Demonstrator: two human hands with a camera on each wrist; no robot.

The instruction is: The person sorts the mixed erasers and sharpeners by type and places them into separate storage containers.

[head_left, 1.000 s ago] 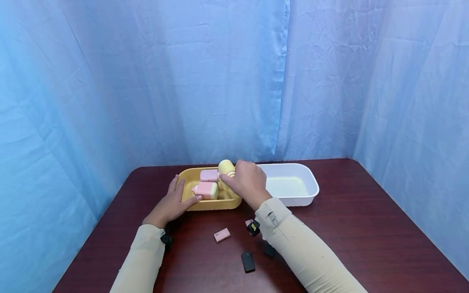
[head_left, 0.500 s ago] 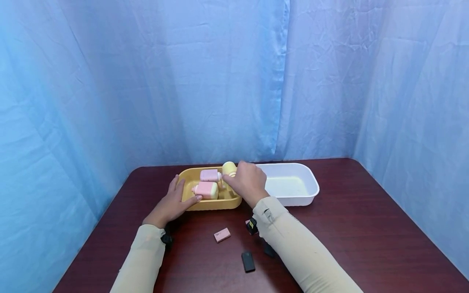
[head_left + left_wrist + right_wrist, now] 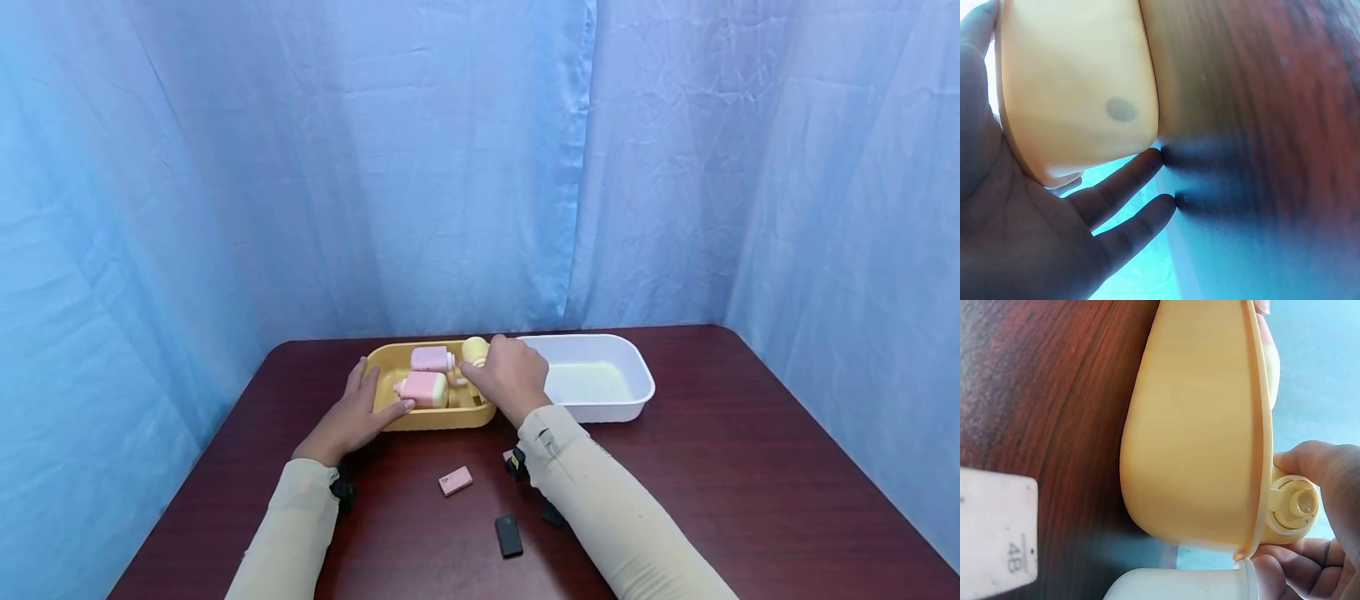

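Observation:
A yellow tray holds a pink bottle with a pale base and a lilac bottle, both lying on their sides. My left hand rests at the tray's left end, thumb over the front rim and fingers spread. In the left wrist view, two straight fingertips reach down to the tabletop. My right hand grips a yellow bottle inside the tray's right end. The right wrist view shows this bottle's round nozzle facing the camera, between thumb and fingers.
A white tray stands against the yellow tray's right side. In front lie a pink eraser-like block and a black block. Another black block is partly under my right sleeve. A pale block marked 4B shows in the right wrist view.
My right hand has shifted slightly to the right and lowered the yellow bottle into the tray's right end, away from the lilac bottle. My left hand has stayed in place.

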